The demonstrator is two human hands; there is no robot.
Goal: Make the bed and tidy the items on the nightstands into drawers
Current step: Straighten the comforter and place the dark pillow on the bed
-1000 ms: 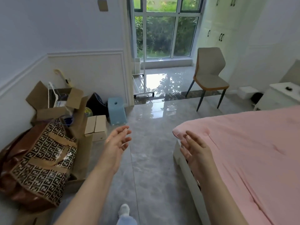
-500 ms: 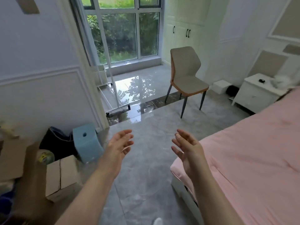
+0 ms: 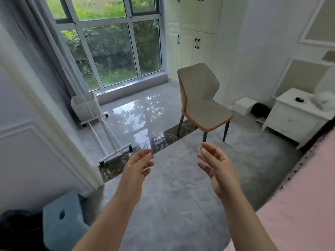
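Far left at the bottom, a blue stool point(image 3: 61, 221) sits on the grey floor against the white wall, with something dark point(image 3: 16, 229) just beside it that's too blurred to name. Moving along, a white wheeled stand point(image 3: 107, 140) is parked in front of the big window point(image 3: 110, 48), greenery outside, the glossy tiles throwing back the light. Now the left hand point(image 3: 137, 166) — up in the air over the floor, fingers loosely spread and gently bent, holding nothing at all. Right next to it, with a clear gap between, the right hand point(image 3: 217, 166), palm turned toward its partner, fingers relaxed and apart, nothing in it either. Beyond them stands a grey chair point(image 3: 201, 98) with an orange edge, well apart from both hands, and behind it white cabinet doors point(image 3: 195, 42). Further right, a small white box point(image 3: 244, 105) on the floor by the wall, then the white nightstand point(image 3: 293, 122), drawers closed, a small dark item point(image 3: 299, 99) lying on top and something white and fluffy point(image 3: 324, 100) at its right edge, blurred. And at the far right, the pink bed cover point(image 3: 299, 205) fills the corner, near the right forearm but not touched
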